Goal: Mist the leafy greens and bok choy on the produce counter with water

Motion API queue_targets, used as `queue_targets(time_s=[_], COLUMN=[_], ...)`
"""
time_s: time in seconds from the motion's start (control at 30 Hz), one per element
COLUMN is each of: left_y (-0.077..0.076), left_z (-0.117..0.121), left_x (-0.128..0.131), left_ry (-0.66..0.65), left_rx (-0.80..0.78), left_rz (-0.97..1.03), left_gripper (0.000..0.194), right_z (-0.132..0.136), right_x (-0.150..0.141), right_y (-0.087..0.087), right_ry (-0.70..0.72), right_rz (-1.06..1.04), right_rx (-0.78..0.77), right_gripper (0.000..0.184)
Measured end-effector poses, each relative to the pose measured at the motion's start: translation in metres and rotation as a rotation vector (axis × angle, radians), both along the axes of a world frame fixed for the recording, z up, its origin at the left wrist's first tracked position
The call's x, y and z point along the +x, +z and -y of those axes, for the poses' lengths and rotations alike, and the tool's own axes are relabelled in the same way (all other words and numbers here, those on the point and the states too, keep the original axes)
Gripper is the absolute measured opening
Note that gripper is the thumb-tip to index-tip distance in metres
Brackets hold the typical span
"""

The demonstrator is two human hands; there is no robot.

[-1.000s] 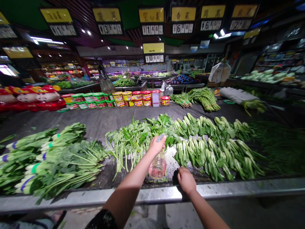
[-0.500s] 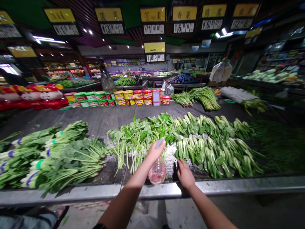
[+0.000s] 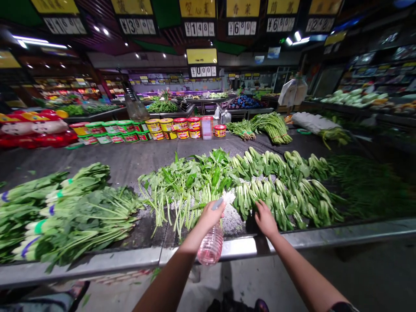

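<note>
My left hand (image 3: 208, 216) is closed around the neck of a clear spray bottle (image 3: 210, 250) with a pinkish ribbed body and a grey top. The bottle hangs over the metal front edge of the display. My right hand (image 3: 266, 221) reaches to the near row of bok choy (image 3: 256, 193), its fingers stretched out at the leaves of one head and partly hidden there. Left of the bok choy lies a loose heap of water spinach (image 3: 191, 182), stems toward me, just beyond my left hand.
Banded leafy bunches (image 3: 55, 206) and spinach-like greens (image 3: 94, 221) lie at the left. Stacked round tubs (image 3: 162, 128) line the back, with tied long green stalks (image 3: 273, 126) beside them. Price signs (image 3: 201, 63) hang overhead. The metal rim (image 3: 130, 255) runs along the front.
My right hand has moved right and slightly up along the bok choy. My left hand still holds the spray bottle, now slightly lower. The view has shifted, so the display sits farther left and higher.
</note>
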State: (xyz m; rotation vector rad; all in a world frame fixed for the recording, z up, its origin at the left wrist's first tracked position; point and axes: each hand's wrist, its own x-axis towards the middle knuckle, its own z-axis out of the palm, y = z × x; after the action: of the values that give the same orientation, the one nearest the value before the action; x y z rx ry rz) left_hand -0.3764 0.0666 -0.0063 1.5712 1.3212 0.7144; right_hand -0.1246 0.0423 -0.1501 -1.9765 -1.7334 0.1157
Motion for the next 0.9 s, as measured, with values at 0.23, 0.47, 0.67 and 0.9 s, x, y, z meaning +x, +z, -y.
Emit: queue_targets(time_s=[0.23,0.47,0.67,0.9], left_y=[0.004,0.014,0.014,0.005], left_z=[0.003,0.013,0.017,0.015], left_x=[-0.003,0.002,0.006,0.004], left_ry=[-0.020,-0.147,-0.186,-0.195], left_rx=[0.083,0.107,-0.022,-0.029], left_rz=[-0.049,-0.064,-0.136,-0.146], left_gripper=[0.041,0.041,0.041,0.040], right_z=[-0.001,0.008,0.013,0.012], right_x=[0.047,0.061,0.066,0.071], right_y=[-0.005,-0.019,-0.034,-0.040], right_ry=[-0.174,-0.377,-0.432,-0.410], right_rz=[0.082,0.094,0.011,-0.041], right_rx=[-0.003,-0.075,0.004,0.049], right_gripper=[0.051,0.050,0.053,0.055])
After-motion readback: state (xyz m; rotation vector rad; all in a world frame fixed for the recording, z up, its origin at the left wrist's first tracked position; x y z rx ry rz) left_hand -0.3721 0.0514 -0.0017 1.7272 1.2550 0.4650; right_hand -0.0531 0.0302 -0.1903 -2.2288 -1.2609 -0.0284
